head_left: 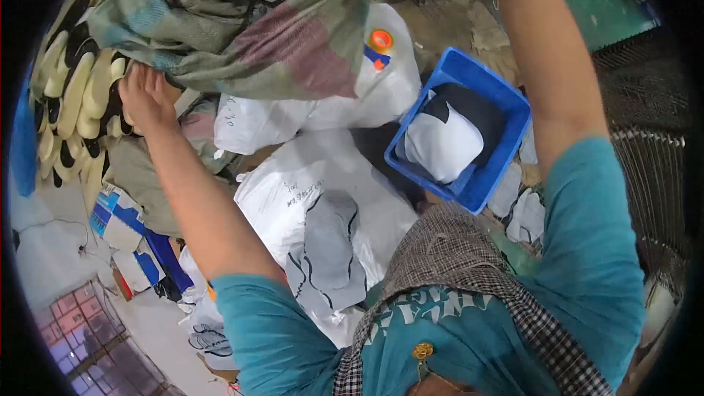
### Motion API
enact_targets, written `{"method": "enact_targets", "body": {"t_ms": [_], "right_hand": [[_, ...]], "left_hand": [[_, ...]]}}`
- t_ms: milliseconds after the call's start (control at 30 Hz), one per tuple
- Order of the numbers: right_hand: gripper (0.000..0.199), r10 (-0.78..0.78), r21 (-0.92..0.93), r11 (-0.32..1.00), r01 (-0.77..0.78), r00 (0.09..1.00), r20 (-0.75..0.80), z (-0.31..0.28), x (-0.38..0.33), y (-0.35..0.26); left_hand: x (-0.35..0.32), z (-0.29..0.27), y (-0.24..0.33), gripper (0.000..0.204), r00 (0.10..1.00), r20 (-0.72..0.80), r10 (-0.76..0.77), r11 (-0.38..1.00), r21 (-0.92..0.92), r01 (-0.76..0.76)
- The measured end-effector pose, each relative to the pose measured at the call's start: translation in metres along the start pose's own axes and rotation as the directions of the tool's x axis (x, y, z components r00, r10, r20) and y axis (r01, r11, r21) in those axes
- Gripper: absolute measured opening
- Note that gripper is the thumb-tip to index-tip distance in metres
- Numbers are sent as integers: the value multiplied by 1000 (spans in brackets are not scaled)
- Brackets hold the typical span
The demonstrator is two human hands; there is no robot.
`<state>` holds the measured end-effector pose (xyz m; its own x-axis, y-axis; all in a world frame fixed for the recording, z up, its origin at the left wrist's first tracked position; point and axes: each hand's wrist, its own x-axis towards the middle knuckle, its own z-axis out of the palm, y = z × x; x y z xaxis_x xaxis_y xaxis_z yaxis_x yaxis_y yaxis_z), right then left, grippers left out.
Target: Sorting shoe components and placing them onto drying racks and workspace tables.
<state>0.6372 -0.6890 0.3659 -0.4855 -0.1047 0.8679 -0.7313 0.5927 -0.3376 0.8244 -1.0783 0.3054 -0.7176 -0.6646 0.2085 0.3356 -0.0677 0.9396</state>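
My left hand (149,100) reaches up at the left, its fingers stretched out along the lower edge of a large green and maroon patterned cloth (308,51). Close by that hand hangs or lies a mass of cream and black shoe insoles (77,95). Whether the fingers touch the cloth or the insoles is hard to make out. My right arm (550,59) stretches up past the top edge, so that hand is out of the picture. Between my arms sits a blue plastic bin (522,114) holding white pieces (440,148) and black pieces (473,106).
White plastic sacks (352,169) fill the middle, with grey cut pieces (330,231) on top. An orange tape roll (380,39) lies on one sack. Dark metal racks (649,183) stand at the right. A blue and white carton (121,220) is at the left.
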Motion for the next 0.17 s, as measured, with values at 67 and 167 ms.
{"method": "enact_targets", "body": {"t_ms": [67,167], "right_hand": [[39,402,116,846,-520,765,503,-23,-110,-7],[21,594,-108,775,-622,661,458,-21,-296,73]], "left_hand": [[-36,-120,-82,41,961,-220,-170,966,154,206],[-111,-218,-209,27,789,-155,-595,754,231,614]]}}
